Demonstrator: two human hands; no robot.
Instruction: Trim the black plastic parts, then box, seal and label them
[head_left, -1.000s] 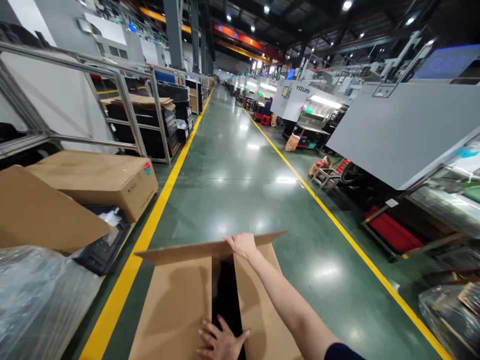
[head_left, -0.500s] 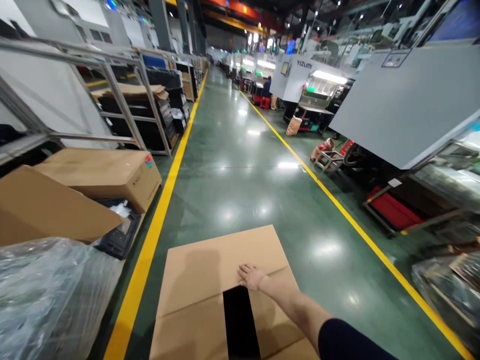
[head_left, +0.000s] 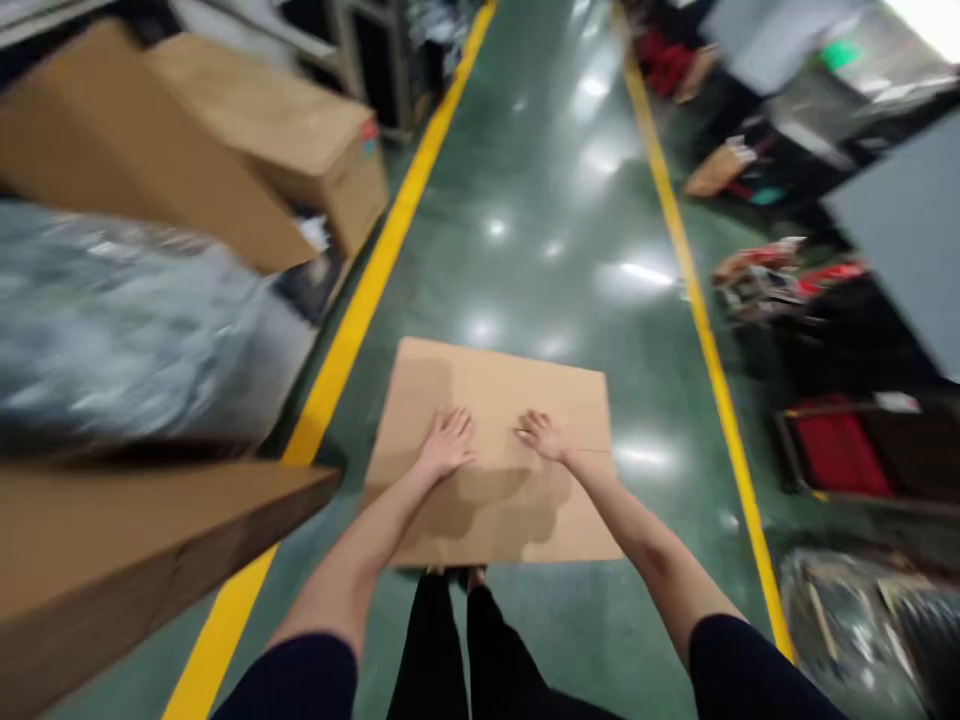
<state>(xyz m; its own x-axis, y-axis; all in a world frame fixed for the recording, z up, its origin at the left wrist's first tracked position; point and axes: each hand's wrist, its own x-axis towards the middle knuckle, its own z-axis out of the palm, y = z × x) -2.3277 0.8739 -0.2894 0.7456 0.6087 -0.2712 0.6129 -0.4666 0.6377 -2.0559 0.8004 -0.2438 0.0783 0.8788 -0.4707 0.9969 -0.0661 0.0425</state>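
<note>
A brown cardboard box (head_left: 495, 385) stands on the green floor right in front of my legs, its top flaps folded flat. My left hand (head_left: 448, 441) lies open and flat on the top, left of the middle. My right hand (head_left: 546, 436) rests the same way a little to the right, fingers spread. Both palms press on the closed flaps, about a hand's width apart. Neither hand holds anything.
Cardboard boxes (head_left: 285, 130) and a plastic-wrapped load (head_left: 127, 320) stand at the left behind a yellow floor line (head_left: 352, 330). A cardboard edge (head_left: 135, 560) juts in at lower left. Red crates (head_left: 840, 450) and clutter line the right side beyond a second yellow line (head_left: 712, 350).
The far flap was folded down and the dark gap in the box top has closed. My left hand came back into view; both hands now lie flat on top. The view has tilted down.
</note>
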